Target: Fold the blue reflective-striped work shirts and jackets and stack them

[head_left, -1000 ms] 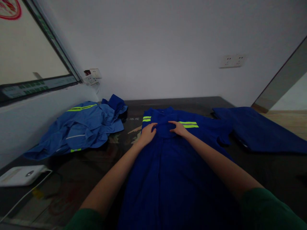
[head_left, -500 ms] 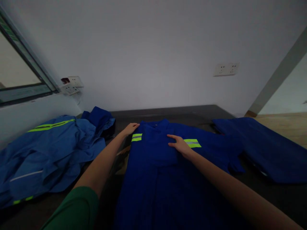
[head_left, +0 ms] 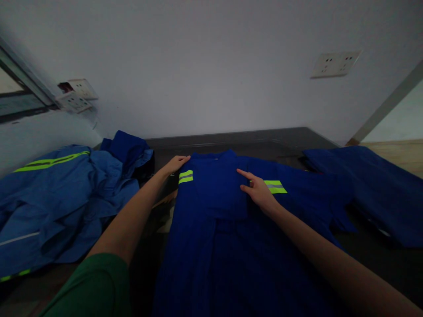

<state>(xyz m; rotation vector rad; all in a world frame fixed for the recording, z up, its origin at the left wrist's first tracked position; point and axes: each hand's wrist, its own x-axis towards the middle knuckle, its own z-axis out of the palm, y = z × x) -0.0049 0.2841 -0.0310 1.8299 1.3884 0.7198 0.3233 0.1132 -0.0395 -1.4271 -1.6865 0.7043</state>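
Your left hand [head_left: 175, 165] had left the middle of the chest, where a second ago it lay close to the other, and was now at the shoulder edge of the blue work jacket [head_left: 220, 189], just beside the collar [head_left: 228, 155]. Its fingers met the cloth there, but you hid the underside of that grip, so I could not tell whether it pinched the edge or only pressed on it. Your right hand [head_left: 261, 193] had stayed over the chest, beside the right-hand reflective strip [head_left: 276, 187], its grip wide, with the index finger stretched toward the collar and the thumb well parted from it. The jacket lay on the dark worktop [head_left: 205, 142] in front of you, collar away from you, its right-hand sleeve [head_left: 310, 191] reaching out toward a folded dark blue garment [head_left: 373, 189]. A rumpled lighter blue jacket [head_left: 69, 198] lay well apart on your left. With your hands spread from the middle to shoulder and chest, you seemed, in my judgement, to have gone from working one spot to steadying or smoothing the upper part, which looked fairly flat between them.
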